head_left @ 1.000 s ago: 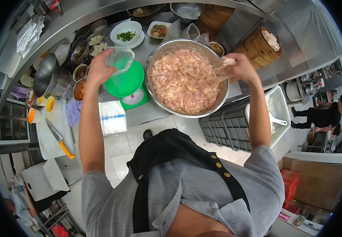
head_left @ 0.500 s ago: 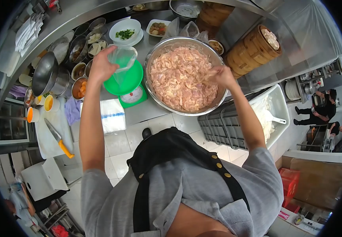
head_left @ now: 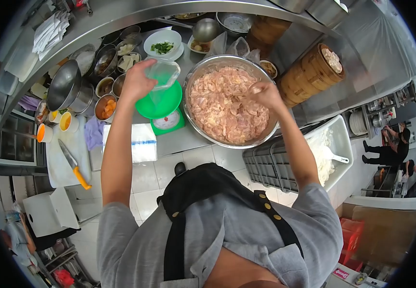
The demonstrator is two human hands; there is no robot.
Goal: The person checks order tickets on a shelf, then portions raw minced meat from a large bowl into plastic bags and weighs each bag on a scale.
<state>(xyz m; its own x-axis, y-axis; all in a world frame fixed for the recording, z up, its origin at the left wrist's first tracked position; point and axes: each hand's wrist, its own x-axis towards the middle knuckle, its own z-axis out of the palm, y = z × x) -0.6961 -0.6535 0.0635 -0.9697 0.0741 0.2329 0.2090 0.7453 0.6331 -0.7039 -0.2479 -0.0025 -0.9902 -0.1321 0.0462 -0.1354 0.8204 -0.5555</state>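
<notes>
My left hand (head_left: 138,82) grips the rim of a clear plastic bag (head_left: 164,74), its mouth open. The bag hangs down into the green pan (head_left: 162,108) of a kitchen scale (head_left: 168,121). To its right stands a large metal bowl (head_left: 192,126) full of raw, pale pink sliced meat (head_left: 227,108). My right hand (head_left: 267,96) is over the right side of this bowl, fingers curled together on what looks like a bit of the meat. Its fingertips are partly hidden.
Bamboo steamers (head_left: 309,77) stand right of the bowl. A white tub (head_left: 345,144) with a white scoop rests on a grey crate (head_left: 270,168). At left, a knife (head_left: 73,165) lies on a cutting board (head_left: 56,168). Two people (head_left: 397,144) are far right.
My right hand has moved inward from the bowl's right edge, its fingers now curled above the meat. My left hand still has the bag. A metal ladle has appeared over a dish at the back.
</notes>
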